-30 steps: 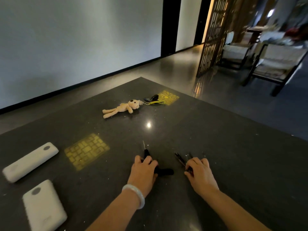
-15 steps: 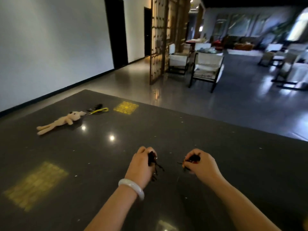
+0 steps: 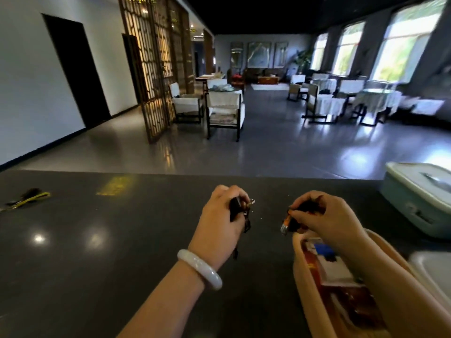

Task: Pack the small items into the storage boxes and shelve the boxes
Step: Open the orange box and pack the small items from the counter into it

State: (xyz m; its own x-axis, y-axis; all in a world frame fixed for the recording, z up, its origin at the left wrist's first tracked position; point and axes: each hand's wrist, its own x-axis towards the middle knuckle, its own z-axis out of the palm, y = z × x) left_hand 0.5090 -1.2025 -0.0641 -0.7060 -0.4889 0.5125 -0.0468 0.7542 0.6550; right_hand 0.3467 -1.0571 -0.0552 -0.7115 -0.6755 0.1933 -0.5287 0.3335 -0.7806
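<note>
Nearest, an open beige box [image 3: 300, 272] holding cards and packets sits on the dark table [image 3: 97, 252] under the right forearm. Right hand [image 3: 324, 218] pinches a small black item [image 3: 291, 222] just above the box's far end; left hand [image 3: 219, 220], wrist in a white bangle [image 3: 199, 268], grips a dark keychain bundle [image 3: 238, 209]. Farther right stands a lidded pale green box [image 3: 415, 203]; far left, a yellow lanyard [image 3: 29, 198].

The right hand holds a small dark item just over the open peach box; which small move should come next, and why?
Probably lower the right hand a little and release its small dark item into the open peach box. The item already hangs over the box's near rim, and the box is open with other things inside. The left hand holds its own dark item and can follow.
</note>
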